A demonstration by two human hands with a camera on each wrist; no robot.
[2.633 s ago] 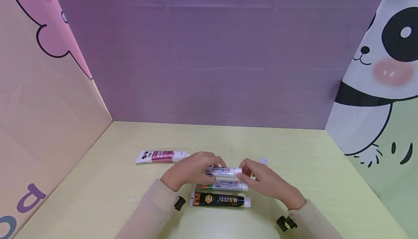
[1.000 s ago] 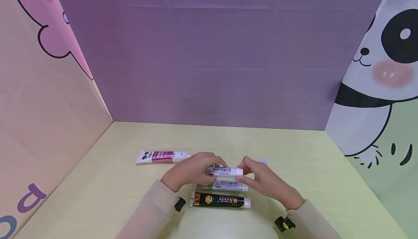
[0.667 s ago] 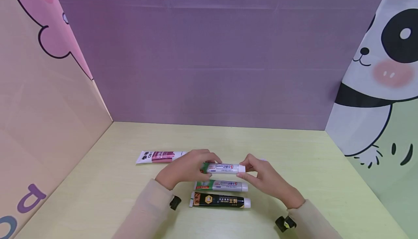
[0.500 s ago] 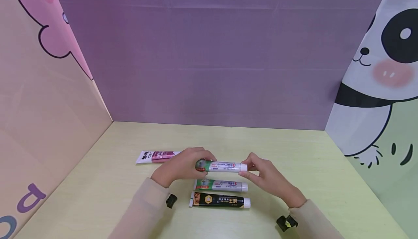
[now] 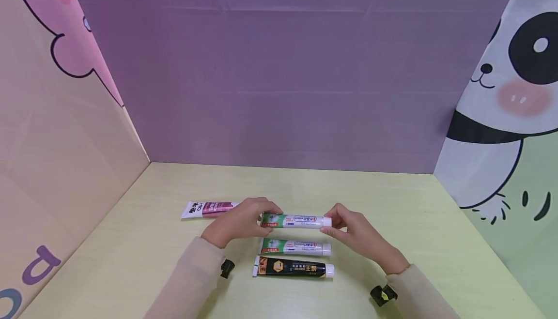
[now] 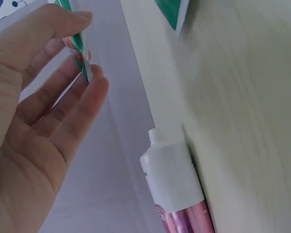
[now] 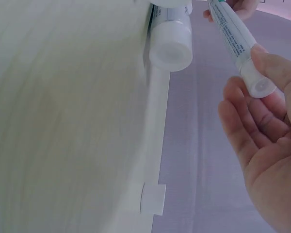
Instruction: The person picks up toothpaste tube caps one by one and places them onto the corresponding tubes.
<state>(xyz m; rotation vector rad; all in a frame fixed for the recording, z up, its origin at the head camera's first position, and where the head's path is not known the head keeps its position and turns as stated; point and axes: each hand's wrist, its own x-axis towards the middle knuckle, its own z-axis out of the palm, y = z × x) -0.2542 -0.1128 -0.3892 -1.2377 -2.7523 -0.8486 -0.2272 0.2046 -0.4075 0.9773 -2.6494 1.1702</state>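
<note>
A white and green toothpaste tube (image 5: 301, 221) is held level between both hands. My left hand (image 5: 240, 222) pinches its flat crimped end, thumb on one side and fingers on the other, as the left wrist view shows. My right hand (image 5: 355, 234) pinches the white cap end (image 7: 257, 85) between thumb and fingers. Below it in the head view lies a matching green and white toothpaste tube (image 5: 301, 248). Nearest the person is a black toothpaste tube (image 5: 292, 267) with a white cap. A pink and white tube (image 5: 209, 209) lies behind my left hand, its nozzle (image 6: 153, 137) uncapped.
A loose white cap (image 7: 153, 199) sits on the table (image 5: 436, 222), hidden behind my right hand in the head view. A purple panel (image 5: 287, 77) stands along the back, with printed panels on the left and right sides (image 5: 492, 164).
The held toothpaste tube has been lifted and moved slightly back. My left hand has slid left along it to the crimped end, baring its green part. The right hand stays at the cap.
</note>
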